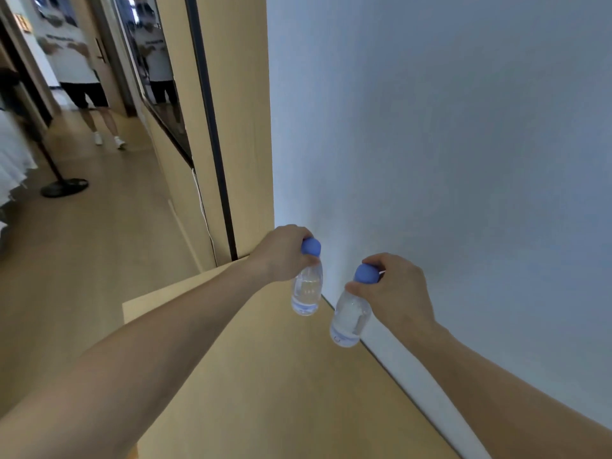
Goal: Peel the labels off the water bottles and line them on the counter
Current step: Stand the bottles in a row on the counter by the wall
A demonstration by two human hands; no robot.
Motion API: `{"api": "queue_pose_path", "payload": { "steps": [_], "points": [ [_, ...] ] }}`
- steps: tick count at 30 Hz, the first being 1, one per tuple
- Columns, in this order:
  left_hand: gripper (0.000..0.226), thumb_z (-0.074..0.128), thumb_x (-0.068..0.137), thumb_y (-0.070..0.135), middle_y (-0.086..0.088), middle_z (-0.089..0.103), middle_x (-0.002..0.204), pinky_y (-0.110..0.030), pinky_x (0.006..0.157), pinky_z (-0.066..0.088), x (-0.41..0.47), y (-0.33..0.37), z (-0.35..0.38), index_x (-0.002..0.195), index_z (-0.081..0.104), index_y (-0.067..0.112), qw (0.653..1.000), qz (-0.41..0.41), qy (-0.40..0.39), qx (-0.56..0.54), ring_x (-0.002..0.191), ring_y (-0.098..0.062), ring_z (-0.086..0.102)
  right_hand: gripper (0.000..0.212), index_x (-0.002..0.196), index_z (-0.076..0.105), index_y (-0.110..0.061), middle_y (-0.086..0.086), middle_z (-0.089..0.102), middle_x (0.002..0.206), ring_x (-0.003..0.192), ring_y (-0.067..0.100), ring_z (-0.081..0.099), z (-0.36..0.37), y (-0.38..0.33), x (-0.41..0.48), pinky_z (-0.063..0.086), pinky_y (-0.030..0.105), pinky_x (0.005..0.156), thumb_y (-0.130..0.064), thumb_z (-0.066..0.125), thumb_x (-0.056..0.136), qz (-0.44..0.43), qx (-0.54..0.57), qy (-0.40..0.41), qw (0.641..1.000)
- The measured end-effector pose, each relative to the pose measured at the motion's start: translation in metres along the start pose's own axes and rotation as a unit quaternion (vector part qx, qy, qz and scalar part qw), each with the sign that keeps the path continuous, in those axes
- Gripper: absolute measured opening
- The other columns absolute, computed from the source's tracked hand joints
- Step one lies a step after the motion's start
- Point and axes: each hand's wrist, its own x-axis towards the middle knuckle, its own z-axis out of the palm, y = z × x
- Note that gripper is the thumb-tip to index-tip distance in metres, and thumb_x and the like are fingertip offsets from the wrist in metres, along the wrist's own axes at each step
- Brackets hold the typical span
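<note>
From the head camera, both arms reach out over a pale wooden counter that runs along a grey-white wall. The left hand has its fingers curled around the neck of a clear water bottle, just under the blue cap. The right hand pinches a second clear bottle the same way, thumb and fingers closed below its blue cap.

Both bottles sit close to the wall at the counter's far end, the left-hand one nearer the counter's end, the right-hand one just beside it and a little nearer to the person. They are apart, not touching. Whether their bases rest on the counter or hang just above it, I cannot tell.

Neither bottle carries a label: the plastic is bare and see-through, with water inside. A faint mark shows low on the right-hand bottle, too small to read.

Away from the counter, past its far end, a wooden floor leads off; someone in a white shirt and dark shorts stands there, and the shirt's print is too blurred to read.
</note>
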Motion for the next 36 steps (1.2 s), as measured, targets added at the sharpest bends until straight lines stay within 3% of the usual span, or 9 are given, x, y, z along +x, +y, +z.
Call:
{"api": "queue_pose_path", "payload": {
  "steps": [8, 13, 16, 20, 22, 25, 30, 33, 36],
  "points": [
    [0.033, 0.065, 0.084, 0.022, -0.005, 0.064, 0.115, -0.040, 0.093, 0.048, 0.092, -0.051, 0.012, 0.116, 0.061, 0.013, 1.000, -0.026, 0.007, 0.005, 0.104, -0.026, 0.059, 0.011, 0.085, 0.057, -0.009, 0.003, 0.055, 0.087, 0.082, 0.026, 0.054, 0.080, -0.009, 0.108, 0.047, 0.035, 0.072, -0.014, 0.064, 0.078, -0.092, -0.131, -0.095, 0.983],
    [0.030, 0.065, 0.083, 0.014, -0.008, 0.064, 0.114, -0.038, 0.093, 0.049, 0.125, -0.083, 0.029, 0.113, 0.062, 0.008, 0.998, -0.048, 0.012, -0.027, 0.102, -0.027, 0.061, 0.033, 0.062, 0.037, -0.016, 0.007, 0.052, 0.085, 0.076, 0.027, 0.047, 0.106, -0.011, 0.138, 0.034, 0.029, 0.064, -0.018, 0.062, 0.084, -0.103, -0.237, -0.111, 0.960],
    [0.031, 0.065, 0.083, 0.009, -0.002, 0.060, 0.105, -0.040, 0.096, 0.050, 0.134, -0.090, 0.037, 0.114, 0.062, 0.009, 0.991, -0.068, 0.024, -0.115, 0.096, -0.022, 0.061, 0.009, 0.084, 0.057, -0.010, 0.012, 0.060, 0.102, 0.091, 0.031, 0.058, 0.116, -0.008, 0.147, 0.035, 0.028, 0.067, -0.017, 0.059, 0.088, -0.109, -0.259, -0.112, 0.953],
    [0.048, 0.063, 0.086, 0.008, -0.005, 0.060, 0.120, -0.032, 0.097, 0.047, 0.131, -0.090, 0.039, 0.133, 0.050, 0.012, 0.987, -0.070, 0.013, -0.142, 0.101, -0.019, 0.059, 0.038, 0.126, 0.043, -0.006, 0.012, 0.051, 0.125, 0.112, 0.030, 0.055, 0.127, -0.004, 0.144, 0.030, 0.030, 0.070, -0.018, 0.055, 0.092, -0.145, -0.321, -0.092, 0.931],
    [0.061, 0.062, 0.088, 0.012, -0.003, 0.056, 0.132, -0.023, 0.089, 0.044, 0.126, -0.093, 0.039, 0.143, 0.036, 0.012, 0.984, -0.086, 0.004, -0.155, 0.112, -0.018, 0.058, 0.053, 0.133, 0.035, -0.008, 0.013, 0.047, 0.126, 0.113, 0.031, 0.052, 0.128, -0.001, 0.139, 0.029, 0.030, 0.071, -0.020, 0.060, 0.088, -0.147, -0.323, -0.108, 0.929],
    [0.057, 0.057, 0.092, 0.015, -0.002, 0.053, 0.137, -0.021, 0.080, 0.042, 0.117, -0.094, 0.038, 0.144, 0.033, 0.013, 0.979, -0.108, 0.020, -0.172, 0.114, -0.016, 0.055, 0.038, 0.124, 0.043, -0.009, 0.014, 0.051, 0.120, 0.107, 0.032, 0.053, 0.122, 0.002, 0.132, 0.035, 0.030, 0.072, -0.014, 0.055, 0.089, -0.133, -0.268, -0.108, 0.948],
    [0.034, 0.060, 0.088, 0.027, 0.000, 0.066, 0.107, -0.024, 0.076, 0.041, 0.083, -0.088, 0.037, 0.120, 0.059, 0.016, 0.981, -0.115, 0.086, -0.133, 0.096, -0.015, 0.060, 0.041, 0.130, 0.048, -0.011, 0.008, 0.060, 0.122, 0.110, 0.028, 0.058, 0.075, 0.013, 0.101, 0.045, 0.037, 0.095, -0.017, 0.054, 0.090, -0.080, -0.188, -0.090, 0.975],
    [0.008, 0.058, 0.087, 0.025, 0.012, 0.065, 0.075, -0.025, 0.067, 0.043, 0.043, -0.080, 0.041, 0.085, 0.066, 0.027, 0.981, -0.118, 0.084, -0.127, 0.085, -0.018, 0.065, 0.032, 0.119, 0.061, -0.017, -0.003, 0.067, 0.103, 0.094, 0.018, 0.063, 0.031, 0.028, 0.060, 0.047, 0.025, 0.085, -0.023, 0.059, 0.088, -0.040, -0.143, -0.083, 0.985],
    [0.023, 0.056, 0.087, 0.020, 0.016, 0.063, 0.068, -0.025, 0.064, 0.043, -0.006, -0.055, 0.049, 0.070, 0.059, 0.035, 0.981, -0.113, 0.078, -0.138, 0.074, -0.016, 0.064, 0.014, 0.099, 0.068, -0.024, -0.014, 0.062, 0.079, 0.075, 0.006, 0.060, -0.016, 0.047, 0.001, 0.046, 0.022, 0.076, -0.024, 0.063, 0.086, 0.008, -0.135, -0.089, 0.987]
  ]
}}
